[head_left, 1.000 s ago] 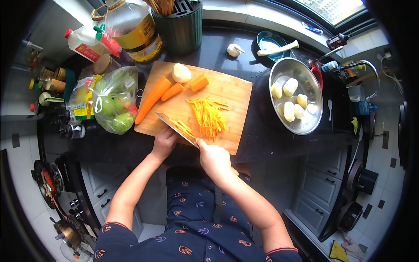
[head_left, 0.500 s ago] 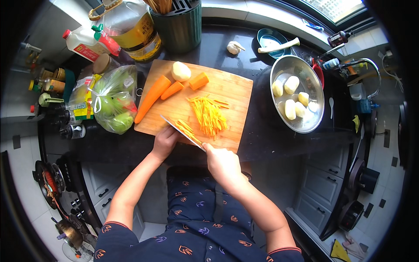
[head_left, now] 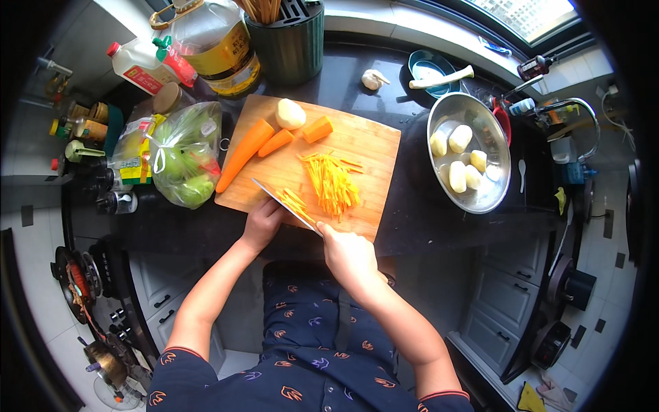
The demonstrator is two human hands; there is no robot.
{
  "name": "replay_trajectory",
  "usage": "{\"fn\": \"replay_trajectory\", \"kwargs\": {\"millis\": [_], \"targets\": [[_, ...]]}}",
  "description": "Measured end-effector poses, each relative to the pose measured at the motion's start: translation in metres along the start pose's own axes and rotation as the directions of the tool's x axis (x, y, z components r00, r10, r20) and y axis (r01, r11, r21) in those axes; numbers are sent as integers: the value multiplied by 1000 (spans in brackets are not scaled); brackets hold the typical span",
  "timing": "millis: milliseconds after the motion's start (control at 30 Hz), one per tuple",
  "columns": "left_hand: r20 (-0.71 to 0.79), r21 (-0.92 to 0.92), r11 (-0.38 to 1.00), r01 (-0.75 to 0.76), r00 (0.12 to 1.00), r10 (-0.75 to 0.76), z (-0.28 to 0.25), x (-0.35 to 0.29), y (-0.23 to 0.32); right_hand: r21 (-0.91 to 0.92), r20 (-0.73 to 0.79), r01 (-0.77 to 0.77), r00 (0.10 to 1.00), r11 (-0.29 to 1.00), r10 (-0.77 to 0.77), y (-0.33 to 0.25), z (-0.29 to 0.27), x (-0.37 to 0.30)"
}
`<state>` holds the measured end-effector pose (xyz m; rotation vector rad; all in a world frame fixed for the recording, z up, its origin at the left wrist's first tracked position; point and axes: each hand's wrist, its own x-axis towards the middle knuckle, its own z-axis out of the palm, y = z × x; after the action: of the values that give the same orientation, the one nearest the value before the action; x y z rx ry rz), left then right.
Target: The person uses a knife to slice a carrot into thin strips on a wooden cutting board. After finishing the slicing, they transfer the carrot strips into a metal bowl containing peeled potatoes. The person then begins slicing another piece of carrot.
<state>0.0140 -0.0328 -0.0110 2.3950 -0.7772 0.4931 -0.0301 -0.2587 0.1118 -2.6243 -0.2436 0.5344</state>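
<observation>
My right hand (head_left: 349,255) is closed round the handle of a kitchen knife (head_left: 283,204). The blade slants up and left across the near part of a wooden cutting board (head_left: 376,172). Against the blade's near-left side, my left hand (head_left: 265,221) has its fingers curled in; what they press on is hidden. Fresh carrot strips (head_left: 295,202) lie along the blade's other side. A larger pile of carrot shreds (head_left: 331,184) sits right of them. Farther back on the board are a long carrot piece (head_left: 244,155), two shorter carrot chunks (head_left: 317,129) and a peeled potato (head_left: 290,114).
At the right stands a steel bowl (head_left: 469,199) with several peeled potatoes. Behind lie a garlic bulb (head_left: 373,79) and a teal dish (head_left: 420,63) with a pale-handled peeler-like tool across it. A bag of green vegetables (head_left: 184,161), an oil jug (head_left: 213,48) and a knife block (head_left: 288,48) flank the board's left and back.
The view has shifted slightly, so the counter appears a little lower and to the right. Both hands and the knife stay in nearly the same place on the board.
</observation>
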Motion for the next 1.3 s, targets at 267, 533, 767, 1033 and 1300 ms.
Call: {"fn": "replay_trajectory", "kwargs": {"millis": [267,533,767,1033,1300], "targets": [[-12,-1,1000,10,1000,-10,2,-4,1,12,-4,-35,999,999,35,1,18,6],[-6,9,1000,13,1000,-13,-4,5,5,36,-83,32,996,999,-29,5,17,11],[-43,6,1000,-21,999,21,1,0,2,-20,14,-6,1000,1000,7,2,-8,-4],[-50,-3,1000,-6,999,6,3,-4,-1,-15,-34,-22,999,1000,21,2,22,10],[-7,-20,999,-51,999,51,-2,-7,-5,-6,-48,18,999,1000,-18,4,9,2]]}}
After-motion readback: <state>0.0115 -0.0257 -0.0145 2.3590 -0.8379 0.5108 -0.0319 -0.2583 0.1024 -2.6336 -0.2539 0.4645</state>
